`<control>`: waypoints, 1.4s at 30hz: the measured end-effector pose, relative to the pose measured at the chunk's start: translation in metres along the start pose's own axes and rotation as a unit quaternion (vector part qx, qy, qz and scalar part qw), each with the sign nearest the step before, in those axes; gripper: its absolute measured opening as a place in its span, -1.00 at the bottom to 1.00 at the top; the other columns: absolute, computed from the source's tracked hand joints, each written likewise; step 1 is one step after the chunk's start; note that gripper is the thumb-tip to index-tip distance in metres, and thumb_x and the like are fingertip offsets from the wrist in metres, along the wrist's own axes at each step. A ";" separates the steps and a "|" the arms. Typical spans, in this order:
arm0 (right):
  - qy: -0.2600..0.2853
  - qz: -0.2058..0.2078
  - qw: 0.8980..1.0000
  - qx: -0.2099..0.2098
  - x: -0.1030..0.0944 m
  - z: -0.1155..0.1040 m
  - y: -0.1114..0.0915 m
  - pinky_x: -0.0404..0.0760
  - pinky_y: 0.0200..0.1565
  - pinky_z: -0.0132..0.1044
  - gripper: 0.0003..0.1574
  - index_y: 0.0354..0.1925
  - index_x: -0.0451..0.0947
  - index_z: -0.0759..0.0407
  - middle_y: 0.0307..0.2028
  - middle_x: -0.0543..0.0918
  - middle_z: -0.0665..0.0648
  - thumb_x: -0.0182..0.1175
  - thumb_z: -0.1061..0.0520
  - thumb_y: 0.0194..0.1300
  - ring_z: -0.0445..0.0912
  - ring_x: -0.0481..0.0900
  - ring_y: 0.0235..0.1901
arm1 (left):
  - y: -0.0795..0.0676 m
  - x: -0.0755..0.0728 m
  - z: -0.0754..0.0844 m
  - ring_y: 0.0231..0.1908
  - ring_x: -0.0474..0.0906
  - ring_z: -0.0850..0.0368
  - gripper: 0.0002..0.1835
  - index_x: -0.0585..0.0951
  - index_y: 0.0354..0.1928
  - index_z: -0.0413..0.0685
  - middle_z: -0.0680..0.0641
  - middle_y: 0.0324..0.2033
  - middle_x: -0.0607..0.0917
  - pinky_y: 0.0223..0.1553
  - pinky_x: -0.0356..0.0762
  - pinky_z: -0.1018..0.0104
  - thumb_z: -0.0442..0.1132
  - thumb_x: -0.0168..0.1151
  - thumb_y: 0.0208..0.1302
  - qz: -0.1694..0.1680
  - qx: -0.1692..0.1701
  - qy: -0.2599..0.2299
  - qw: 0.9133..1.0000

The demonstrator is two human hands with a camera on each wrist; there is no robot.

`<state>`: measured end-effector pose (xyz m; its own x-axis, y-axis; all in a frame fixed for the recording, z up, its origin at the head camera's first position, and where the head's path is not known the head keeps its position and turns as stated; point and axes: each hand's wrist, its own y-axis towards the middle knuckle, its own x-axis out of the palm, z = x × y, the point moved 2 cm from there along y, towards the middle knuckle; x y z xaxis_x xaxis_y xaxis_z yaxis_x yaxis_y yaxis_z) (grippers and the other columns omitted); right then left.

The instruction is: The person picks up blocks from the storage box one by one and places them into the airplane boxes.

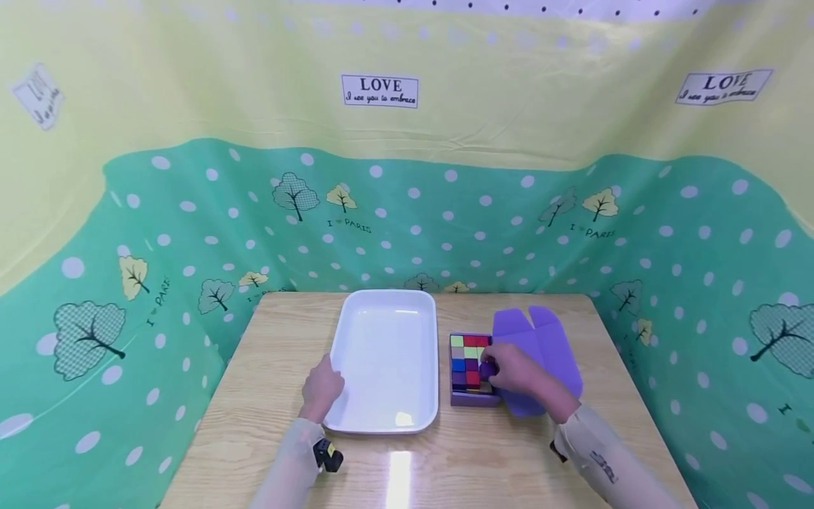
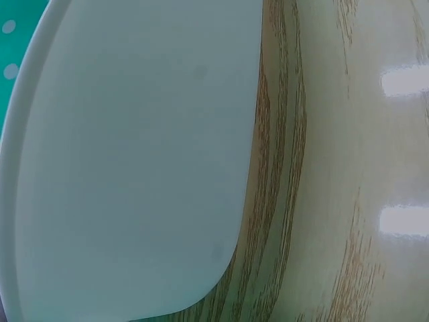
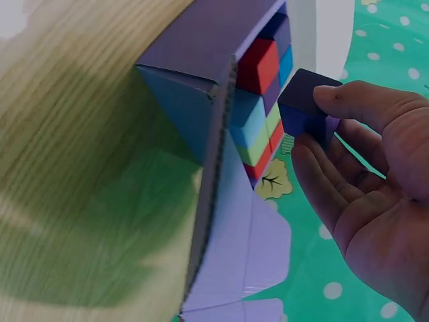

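In the head view my right hand (image 1: 514, 369) is over the right side of a purple cardboard box (image 1: 475, 400) packed with coloured cube blocks (image 1: 472, 379). Thumb and fingers pinch a dark purple cube block (image 3: 310, 94), held just clear of the box's open top in the right wrist view. At the left long side of a white rectangular tray (image 1: 388, 353), my left hand (image 1: 323, 387) grips the rim, its thumb lying over the edge. The left wrist view shows the tray's pale side (image 2: 134, 168) close up, without the hand; the fingers under the rim are hidden.
The box's purple lid (image 1: 559, 353) lies folded open to the right, partly under my right forearm. A wooden table (image 1: 235, 396) carries everything. Green and yellow printed cloth (image 1: 407, 212) hangs behind and along both sides.
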<state>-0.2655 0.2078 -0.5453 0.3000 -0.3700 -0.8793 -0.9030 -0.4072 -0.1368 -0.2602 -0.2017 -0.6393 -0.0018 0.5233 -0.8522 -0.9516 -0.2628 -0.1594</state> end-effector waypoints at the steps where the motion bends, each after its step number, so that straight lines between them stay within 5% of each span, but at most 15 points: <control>1: 0.000 0.001 1.000 -0.002 0.001 0.000 0.000 0.62 -0.21 -0.20 -0.63 -0.19 0.61 0.14 -0.30 0.60 0.00 0.45 0.29 -0.03 -0.15 0.48 -0.31 | 0.000 0.000 0.000 -0.01 0.52 -0.40 -0.42 0.23 0.36 -0.36 -0.46 0.12 0.49 -0.08 0.52 -0.23 -0.32 0.03 0.33 -0.001 -0.001 -0.001 1.000; 18: -0.028 -0.004 0.999 0.026 0.021 0.011 0.008 0.55 -0.32 -0.18 -0.67 -0.30 0.58 0.12 -0.41 0.54 -0.02 0.43 0.29 -0.11 -0.11 0.43 -0.41 | 0.000 -0.005 0.003 0.07 0.46 -0.41 -0.40 0.20 0.38 -0.37 -0.46 0.18 0.44 0.01 0.47 -0.23 -0.33 0.01 0.33 -0.009 -0.004 -0.012 1.000; 30: -0.032 -0.013 0.999 0.042 0.033 0.016 0.009 0.59 -0.22 -0.14 -0.67 -0.26 0.64 0.09 -0.38 0.57 -0.04 0.46 0.24 -0.08 -0.11 0.45 -0.36 | -0.001 -0.001 -0.001 0.13 0.41 -0.40 -0.38 0.20 0.39 -0.36 -0.45 0.22 0.40 0.08 0.42 -0.24 -0.33 0.02 0.31 -0.011 -0.010 -0.023 1.000; 42: -0.046 0.006 0.999 0.026 0.038 0.017 0.010 0.56 -0.26 -0.17 -0.68 -0.34 0.58 0.08 -0.42 0.53 -0.05 0.47 0.26 -0.11 -0.12 0.43 -0.40 | 0.001 0.002 -0.002 0.04 0.50 -0.38 -0.42 0.24 0.36 -0.37 -0.45 0.16 0.47 -0.04 0.51 -0.20 -0.32 0.04 0.33 -0.002 -0.004 -0.005 1.000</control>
<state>-0.2684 0.2041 -0.5881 0.2613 -0.2953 -0.9190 -0.9220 -0.3582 -0.1471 -0.2607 -0.2027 -0.6418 -0.0021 0.5322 -0.8466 -0.9488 -0.2685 -0.1664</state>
